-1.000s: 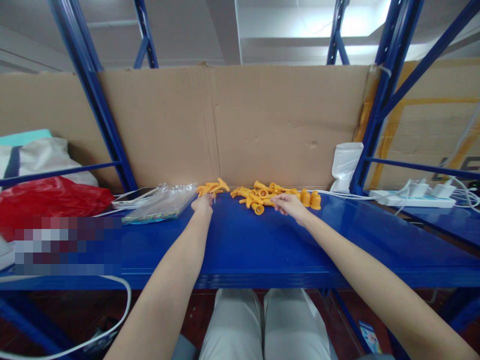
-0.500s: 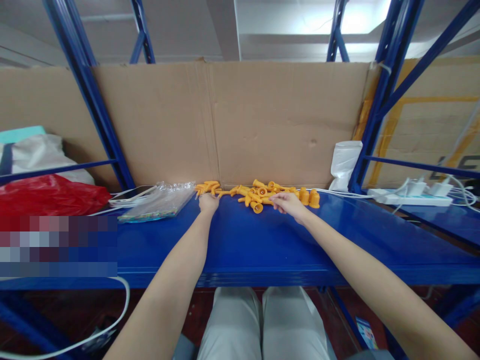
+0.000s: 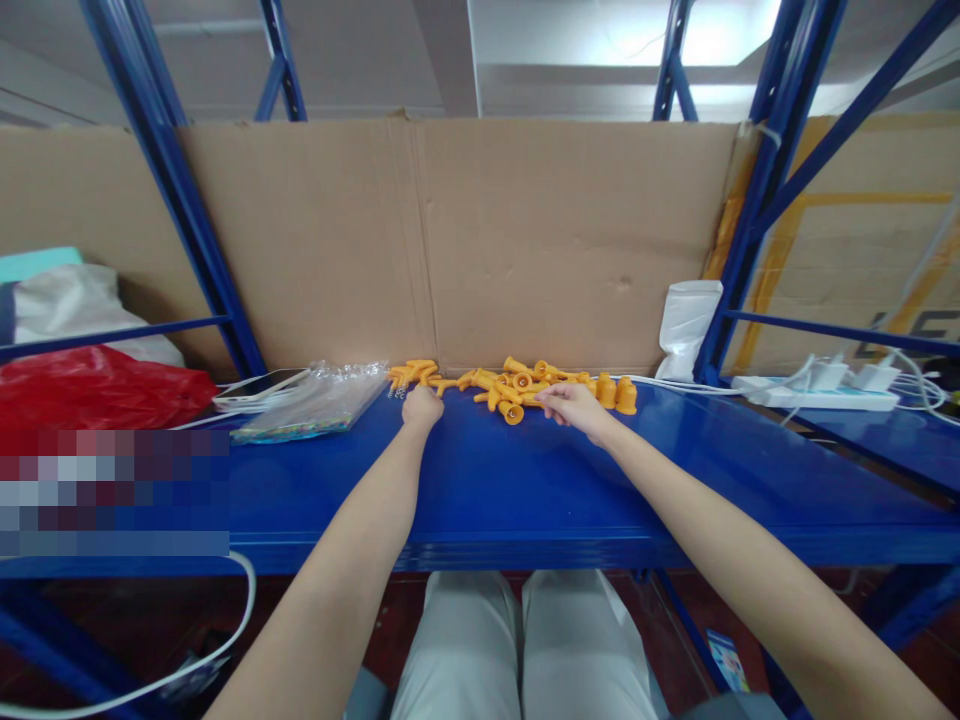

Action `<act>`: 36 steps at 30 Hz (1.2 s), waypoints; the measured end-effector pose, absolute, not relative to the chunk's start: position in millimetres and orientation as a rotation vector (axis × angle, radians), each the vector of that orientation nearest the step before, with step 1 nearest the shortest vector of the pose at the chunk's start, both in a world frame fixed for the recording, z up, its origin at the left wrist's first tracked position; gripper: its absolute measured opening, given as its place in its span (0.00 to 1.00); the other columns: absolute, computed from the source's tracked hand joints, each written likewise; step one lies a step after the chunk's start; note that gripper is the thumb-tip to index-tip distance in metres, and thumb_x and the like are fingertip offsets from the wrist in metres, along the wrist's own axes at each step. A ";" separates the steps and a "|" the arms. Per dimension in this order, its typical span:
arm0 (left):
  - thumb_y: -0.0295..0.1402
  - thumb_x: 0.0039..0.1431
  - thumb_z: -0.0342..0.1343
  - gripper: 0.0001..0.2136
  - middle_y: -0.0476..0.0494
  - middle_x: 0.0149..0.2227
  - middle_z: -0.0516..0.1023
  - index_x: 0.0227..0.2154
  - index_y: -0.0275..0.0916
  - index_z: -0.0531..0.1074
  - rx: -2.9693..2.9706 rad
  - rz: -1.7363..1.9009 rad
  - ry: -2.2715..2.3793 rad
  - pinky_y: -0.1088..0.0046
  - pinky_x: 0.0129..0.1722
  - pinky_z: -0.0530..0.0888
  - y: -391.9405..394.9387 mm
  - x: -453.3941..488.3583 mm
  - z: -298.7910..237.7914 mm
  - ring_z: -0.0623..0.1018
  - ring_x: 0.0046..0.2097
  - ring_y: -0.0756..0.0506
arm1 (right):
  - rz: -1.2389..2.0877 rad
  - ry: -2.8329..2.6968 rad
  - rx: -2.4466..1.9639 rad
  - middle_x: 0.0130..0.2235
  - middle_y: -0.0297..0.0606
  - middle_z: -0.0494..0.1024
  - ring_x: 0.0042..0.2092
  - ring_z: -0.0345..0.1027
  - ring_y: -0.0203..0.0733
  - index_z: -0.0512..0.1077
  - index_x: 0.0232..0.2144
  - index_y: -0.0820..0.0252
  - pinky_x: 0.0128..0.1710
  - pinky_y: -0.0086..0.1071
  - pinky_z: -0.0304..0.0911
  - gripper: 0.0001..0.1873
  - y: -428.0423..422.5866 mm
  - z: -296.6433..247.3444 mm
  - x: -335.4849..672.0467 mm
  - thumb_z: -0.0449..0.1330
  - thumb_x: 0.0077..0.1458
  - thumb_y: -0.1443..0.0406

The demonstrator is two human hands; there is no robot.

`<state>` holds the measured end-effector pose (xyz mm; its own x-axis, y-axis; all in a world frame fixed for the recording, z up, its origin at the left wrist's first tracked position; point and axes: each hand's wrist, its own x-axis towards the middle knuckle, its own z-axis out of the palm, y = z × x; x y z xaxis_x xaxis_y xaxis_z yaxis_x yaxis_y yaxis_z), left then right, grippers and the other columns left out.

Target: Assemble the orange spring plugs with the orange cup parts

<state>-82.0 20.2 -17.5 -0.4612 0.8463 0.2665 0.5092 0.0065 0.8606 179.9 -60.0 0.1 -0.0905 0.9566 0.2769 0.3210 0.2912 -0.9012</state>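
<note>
On the blue shelf lies a row of yellow plastic parts. My left hand (image 3: 423, 405) is curled closed beside the branched yellow pieces (image 3: 411, 372) on the left, touching or close to a small yellow piece (image 3: 445, 384); what its fingers hold is hidden. Small metal springs (image 3: 394, 389) lie just left of it. My right hand (image 3: 576, 408) pinches the end of a yellow plastic piece (image 3: 529, 399) at the pile's front. Around that piece are cone-shaped yellow cups (image 3: 512, 413). To the right of this hand, two yellow domed caps (image 3: 625, 396) stand upright.
A clear plastic bag (image 3: 319, 405) lies left of the parts, with a red bag (image 3: 105, 385) farther left. Cardboard (image 3: 570, 240) backs the shelf (image 3: 510, 500). At right are a white pouch (image 3: 686, 325), cables and a power strip (image 3: 817, 396); blue posts (image 3: 750, 260) frame the space.
My left hand has shifted slightly right and turned, away from the springs and toward the small yellow piece. The right hand keeps its pinch in nearly the same place.
</note>
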 end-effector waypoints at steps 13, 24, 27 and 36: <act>0.23 0.52 0.58 0.09 0.37 0.44 0.83 0.34 0.41 0.80 1.884 0.998 2.190 0.65 0.52 0.74 23.1 -79.2 -20.2 0.80 0.52 0.37 | 0.795 -1.685 -1.196 0.18 0.29 0.70 0.19 0.57 0.29 0.71 0.21 0.60 0.22 0.26 0.55 0.10 -55.7 -3.7 182.5 0.60 0.54 0.65; 0.28 0.54 0.53 0.21 0.29 0.60 0.72 0.51 0.39 0.77 2.034 0.543 2.356 0.47 0.60 0.65 10.6 -67.5 -13.2 0.68 0.64 0.29 | 0.191 -2.222 -1.080 0.57 0.49 0.73 0.56 0.68 0.50 0.72 0.58 0.56 0.57 0.49 0.63 0.25 -42.1 -34.5 171.8 0.61 0.59 0.62; 0.30 0.57 0.50 0.22 0.30 0.64 0.68 0.54 0.40 0.76 2.057 0.490 2.321 0.45 0.61 0.63 11.8 -68.2 -14.5 0.64 0.66 0.29 | 0.098 -2.323 -1.217 0.64 0.51 0.66 0.65 0.59 0.55 0.65 0.65 0.53 0.61 0.53 0.59 0.28 -47.2 -37.0 166.1 0.57 0.63 0.59; 0.31 0.60 0.47 0.23 0.32 0.66 0.65 0.57 0.39 0.73 2.047 0.547 2.269 0.44 0.62 0.62 11.5 -68.2 -17.8 0.61 0.68 0.28 | 0.062 -2.350 -1.386 0.62 0.50 0.70 0.61 0.64 0.57 0.64 0.62 0.51 0.54 0.53 0.64 0.25 -57.2 -29.3 161.9 0.56 0.64 0.60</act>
